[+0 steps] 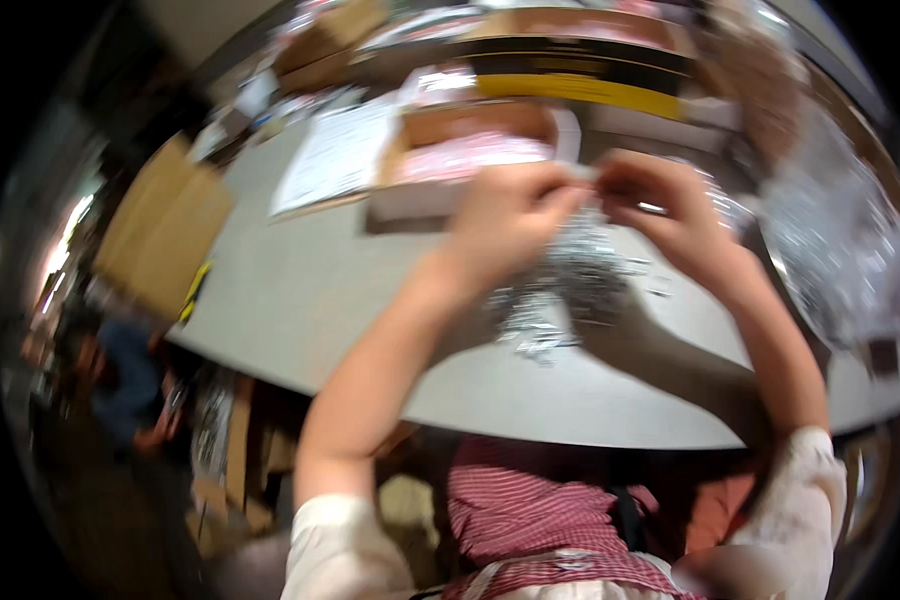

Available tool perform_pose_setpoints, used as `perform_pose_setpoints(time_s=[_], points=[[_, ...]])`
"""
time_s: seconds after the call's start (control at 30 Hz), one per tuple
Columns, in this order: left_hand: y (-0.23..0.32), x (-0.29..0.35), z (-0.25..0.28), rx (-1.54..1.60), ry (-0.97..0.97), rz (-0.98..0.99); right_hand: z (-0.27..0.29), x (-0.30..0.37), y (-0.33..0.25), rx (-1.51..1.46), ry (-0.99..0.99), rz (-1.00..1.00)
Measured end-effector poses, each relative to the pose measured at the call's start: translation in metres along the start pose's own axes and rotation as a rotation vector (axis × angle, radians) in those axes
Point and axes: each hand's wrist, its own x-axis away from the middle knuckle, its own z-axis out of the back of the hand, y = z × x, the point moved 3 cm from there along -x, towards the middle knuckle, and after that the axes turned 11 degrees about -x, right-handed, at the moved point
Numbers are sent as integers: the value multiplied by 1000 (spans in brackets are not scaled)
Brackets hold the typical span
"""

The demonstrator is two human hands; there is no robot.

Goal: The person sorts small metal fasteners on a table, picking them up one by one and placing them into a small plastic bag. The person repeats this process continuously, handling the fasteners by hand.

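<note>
My left hand (pixel 505 220) is raised over the table, thumb and fingers pinched together. Close beside it, my right hand (pixel 675 210) is also pinched, the fingertips of both almost meeting. A small shiny glint shows at the right fingers, but blur hides what either hand holds. Below and between the hands lies a heap of small silvery metal pieces (pixel 585 275), with a few loose ones scattered at its right. Just beyond the left hand stands an open cardboard box (pixel 405 207) with pink and clear packets (pixel 480 153) inside.
A printed sheet (pixel 335 150) lies left of the box. Behind stands a black and yellow carton (pixel 580 75). Clear plastic bags (pixel 830 230) bulk up at the right. A brown cardboard piece (pixel 165 230) and a yellow-black tool (pixel 196 290) are at the table's left edge.
</note>
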Motion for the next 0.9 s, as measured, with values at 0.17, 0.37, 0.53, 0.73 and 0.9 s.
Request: perform_pose_setpoints(time_s=[0.17,0.37,0.53,0.73,0.9], points=[[-13,2,-21,-93,99,-137,12,16,35,-100,75,-196],[-11,2,-35,-89,78,-91,33,34,79,6,115,-219],[-9,-1,-27,-192,375,-77,50,22,69,258,-1,-371],[2,0,-32,-4,3,-5,38,37,81,-88,250,-233],[0,0,-33,209,-108,60,22,27,51,-99,70,-273]])
